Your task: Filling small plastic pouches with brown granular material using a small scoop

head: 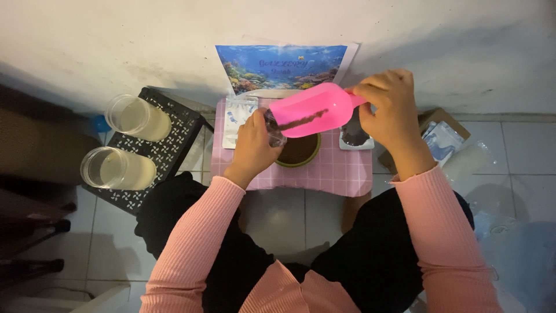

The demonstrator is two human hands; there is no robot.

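Right hand (389, 107): closed on the handle of the pink scoop (313, 109), above the table's (347, 168) far edge.
Scoop axis: left-right — lip tilts down-left.
Left hand (255, 145): wrapped around a small clear cup (274, 132), touching the lip.
Green bowl (298, 152): directly beneath — mid-table.

I'm only getting one view here, the head cam, looking steeply down from close above the pink table (341, 171). It's facing the wall (116, 46).

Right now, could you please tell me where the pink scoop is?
In the head view, the pink scoop sits centre-top, held by the right hand, tilted toward the small clear container in the left hand, above the green bowl.
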